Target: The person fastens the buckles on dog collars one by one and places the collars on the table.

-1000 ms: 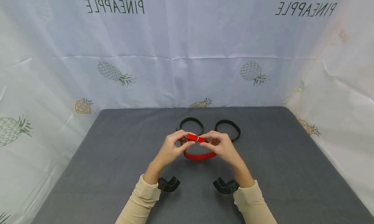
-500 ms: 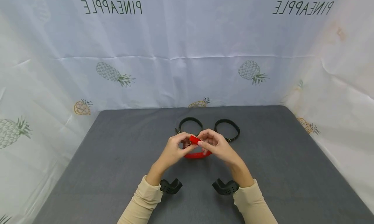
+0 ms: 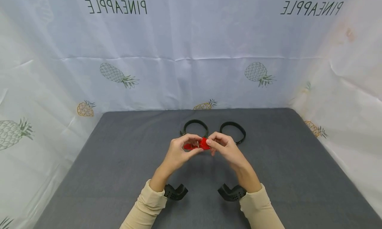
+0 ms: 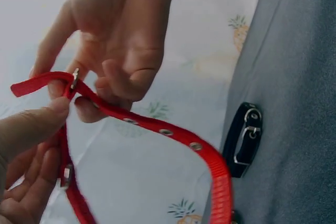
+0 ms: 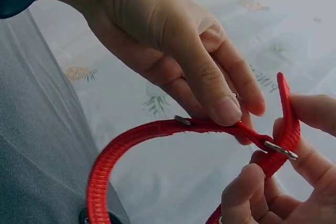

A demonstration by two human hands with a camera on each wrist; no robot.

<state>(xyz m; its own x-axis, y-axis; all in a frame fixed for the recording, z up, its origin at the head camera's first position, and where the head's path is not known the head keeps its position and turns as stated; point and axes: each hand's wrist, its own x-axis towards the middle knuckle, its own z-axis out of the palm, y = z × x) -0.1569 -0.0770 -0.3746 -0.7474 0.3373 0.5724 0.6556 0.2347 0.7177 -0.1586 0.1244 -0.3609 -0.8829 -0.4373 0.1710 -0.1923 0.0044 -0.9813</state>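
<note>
Both hands hold a red collar [image 3: 204,143] up over the table. In the left wrist view the band [image 4: 220,182] hangs in a loop with several metal eyelets. Its free tip [image 4: 26,86] passes through the metal buckle [image 4: 74,78] and sticks out beyond it. My left hand [image 3: 176,152] pinches the collar right at the buckle, thumb against the band. With thumb and fingers, my right hand [image 3: 229,151] pinches the band beside the buckle, as the right wrist view shows. A metal loop [image 5: 182,120] sits on the band near the right thumb.
Two black collars lie in rings on the grey table [image 3: 125,176] beyond the hands, the left one [image 3: 195,121] beside the right one [image 3: 232,123]. A pineapple-print curtain [image 3: 179,83] surrounds the table's back and sides. A black wrist camera [image 3: 176,192] sits on each forearm.
The red collar has turned between the hands; its loop, earlier seen below them in the head view, no longer shows there. The right fingers have shifted their grip on the band.
</note>
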